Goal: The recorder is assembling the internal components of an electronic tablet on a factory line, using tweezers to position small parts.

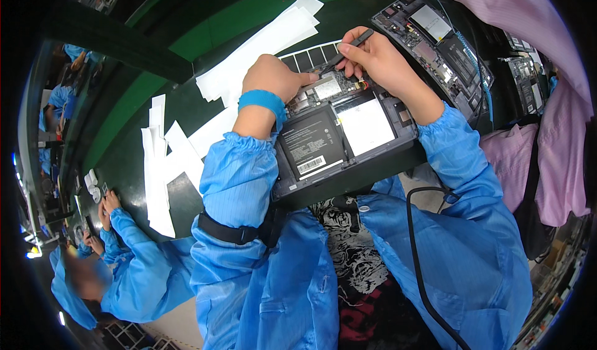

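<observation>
An opened electronic device point(373, 157), probably a laptop or tablet, lies tilted in front of me with its inside bare. It shows a black labelled battery point(309, 140), a bright white panel point(365, 128) and a circuit board point(326, 89) along the far side. My right hand point(376, 61) pinches a slim black tool point(353, 47), perhaps tweezers, its tip down at the board. On the board's far left, my left hand point(273, 79) is closed, its thumb stretched toward the tool's tip. Its other fingers are hidden, so what they hold does not show. A blue band circles the left wrist.
White paper strips point(261, 48) lie on the dark green bench point(124, 163) to the left. Another opened device point(435, 45) stands at right, near a coiled blue cord point(482, 70). A co-worker in blue point(137, 281) sits left; a pink sleeve point(510, 14) hangs at right.
</observation>
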The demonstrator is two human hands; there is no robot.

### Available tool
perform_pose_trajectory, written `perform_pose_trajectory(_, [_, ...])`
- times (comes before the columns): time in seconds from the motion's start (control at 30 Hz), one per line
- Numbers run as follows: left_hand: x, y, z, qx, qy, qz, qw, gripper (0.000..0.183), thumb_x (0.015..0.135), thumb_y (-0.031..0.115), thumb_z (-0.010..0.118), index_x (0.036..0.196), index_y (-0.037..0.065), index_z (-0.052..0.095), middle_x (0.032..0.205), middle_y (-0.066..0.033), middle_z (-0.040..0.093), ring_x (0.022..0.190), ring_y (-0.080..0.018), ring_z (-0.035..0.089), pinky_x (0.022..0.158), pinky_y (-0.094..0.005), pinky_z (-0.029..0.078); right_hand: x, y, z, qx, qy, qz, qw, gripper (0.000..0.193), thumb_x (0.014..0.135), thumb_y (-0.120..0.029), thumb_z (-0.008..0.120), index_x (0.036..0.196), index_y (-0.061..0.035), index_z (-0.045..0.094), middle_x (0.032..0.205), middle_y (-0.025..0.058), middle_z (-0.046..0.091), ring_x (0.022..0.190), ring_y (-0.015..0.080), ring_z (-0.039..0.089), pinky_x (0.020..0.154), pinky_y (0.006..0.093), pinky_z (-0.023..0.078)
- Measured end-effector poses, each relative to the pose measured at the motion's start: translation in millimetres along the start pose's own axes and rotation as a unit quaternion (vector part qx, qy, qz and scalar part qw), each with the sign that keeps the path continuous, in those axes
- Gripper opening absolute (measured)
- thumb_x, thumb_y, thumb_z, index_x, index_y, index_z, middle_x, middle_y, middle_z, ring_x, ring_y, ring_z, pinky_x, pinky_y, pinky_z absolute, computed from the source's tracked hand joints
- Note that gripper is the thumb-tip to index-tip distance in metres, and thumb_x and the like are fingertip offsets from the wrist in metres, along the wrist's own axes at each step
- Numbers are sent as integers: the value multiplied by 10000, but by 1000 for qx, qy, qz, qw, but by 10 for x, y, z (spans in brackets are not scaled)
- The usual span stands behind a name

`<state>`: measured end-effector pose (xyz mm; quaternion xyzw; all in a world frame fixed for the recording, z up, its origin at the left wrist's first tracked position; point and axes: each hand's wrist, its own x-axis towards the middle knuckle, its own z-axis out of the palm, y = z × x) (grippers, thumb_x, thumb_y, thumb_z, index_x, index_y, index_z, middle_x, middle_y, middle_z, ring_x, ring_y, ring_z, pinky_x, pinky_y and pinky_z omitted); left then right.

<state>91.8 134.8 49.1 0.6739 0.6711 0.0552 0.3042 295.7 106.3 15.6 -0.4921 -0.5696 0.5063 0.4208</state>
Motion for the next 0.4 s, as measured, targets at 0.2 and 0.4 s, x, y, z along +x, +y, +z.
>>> perform_pose_trajectory(0.2, [59,51,-36,59,-38,-33,997,480,646,457,849,703,-6,733,669,-117,697,603,-233,668,635,-331,524,57,49,-82,101,0,23,995,198,952,-182,583,971,15,575,773,141,674,636,111,627,525,214,451])
perform_pose_trajectory(0.4, [18,63,-80,66,-48,-17,996,483,712,496,795,749,17,751,702,-120,706,646,-246,677,669,-321,528,-87,-44,-225,98,49,-24,994,185,961,-214,590,979,-32,558,796,155,676,626,108,623,538,191,448])
